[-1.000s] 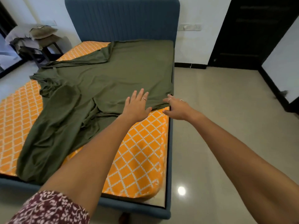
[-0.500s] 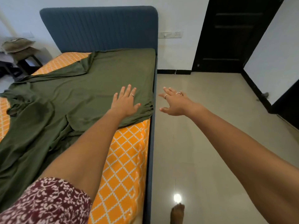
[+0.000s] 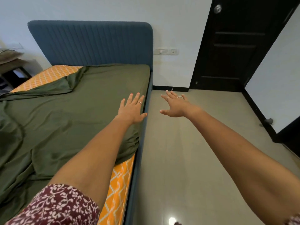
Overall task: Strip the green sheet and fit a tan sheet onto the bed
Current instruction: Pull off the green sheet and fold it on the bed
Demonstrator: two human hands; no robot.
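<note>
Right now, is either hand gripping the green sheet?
No: the left hand lies over the green sheet with fingers straight, and the right hand is spread above the floor.

The green sheet (image 3: 78, 114) is seen rumpled across the bed (image 3: 90, 44), the left hand (image 3: 132, 109) laid flat on it near the edge; the right hand (image 3: 176, 106) is held spread above the floor (image 3: 203, 159).

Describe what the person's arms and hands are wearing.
The left hand has one thin ring on a finger. The right hand wears two thin rings on separate fingers. The left sleeve is short, maroon with a white leafy floral print, leaving the forearm bare. The right forearm is bare too; a sliver of the same print shows at the frame's corner.
</note>
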